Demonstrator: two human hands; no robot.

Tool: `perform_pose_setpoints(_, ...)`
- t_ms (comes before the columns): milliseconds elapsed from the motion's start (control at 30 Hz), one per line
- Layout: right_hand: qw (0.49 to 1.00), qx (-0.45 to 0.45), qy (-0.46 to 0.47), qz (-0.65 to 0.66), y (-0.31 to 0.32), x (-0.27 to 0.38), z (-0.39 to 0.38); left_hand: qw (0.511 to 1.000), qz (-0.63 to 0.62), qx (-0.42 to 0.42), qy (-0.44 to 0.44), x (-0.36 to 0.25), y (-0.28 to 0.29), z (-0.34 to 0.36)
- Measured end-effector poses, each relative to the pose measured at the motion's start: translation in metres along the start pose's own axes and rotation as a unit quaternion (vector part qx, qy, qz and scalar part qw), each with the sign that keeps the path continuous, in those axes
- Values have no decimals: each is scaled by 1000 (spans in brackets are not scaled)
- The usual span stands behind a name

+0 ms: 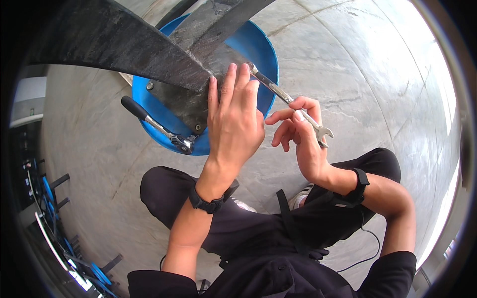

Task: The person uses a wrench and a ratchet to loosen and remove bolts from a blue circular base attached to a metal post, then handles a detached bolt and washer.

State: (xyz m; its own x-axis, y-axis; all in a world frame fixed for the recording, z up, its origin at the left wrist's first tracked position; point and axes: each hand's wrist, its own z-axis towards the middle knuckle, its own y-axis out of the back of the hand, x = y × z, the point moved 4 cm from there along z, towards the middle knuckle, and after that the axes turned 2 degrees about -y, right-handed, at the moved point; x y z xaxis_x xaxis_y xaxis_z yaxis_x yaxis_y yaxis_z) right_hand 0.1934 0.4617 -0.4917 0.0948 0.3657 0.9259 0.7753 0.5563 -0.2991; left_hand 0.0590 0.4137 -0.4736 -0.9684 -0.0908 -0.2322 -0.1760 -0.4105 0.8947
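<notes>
Bright daylight, sharp at the centre, heavy fisheye bending at the rim.

Light floods in from the right, washing the concrete floor (377, 74) almost white near the right edge, while the left side falls into dim shade. Soft shadows lie under the dark metal beams (124, 44). The wrench (288, 99) carries small glints. A black vignette rings the frame, and straight edges curve near it.
</notes>
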Motion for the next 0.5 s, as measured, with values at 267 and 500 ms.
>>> perform_pose_setpoints(267, 993, -66, -10, 97, 26, 13, 49, 1000, -2, -10, 1, 1, 3, 1)
perform_pose_setpoints(500, 996, -41, 80, 1, 30, 32, 136, 1000, 6, -6, -18, -1, 1, 2)
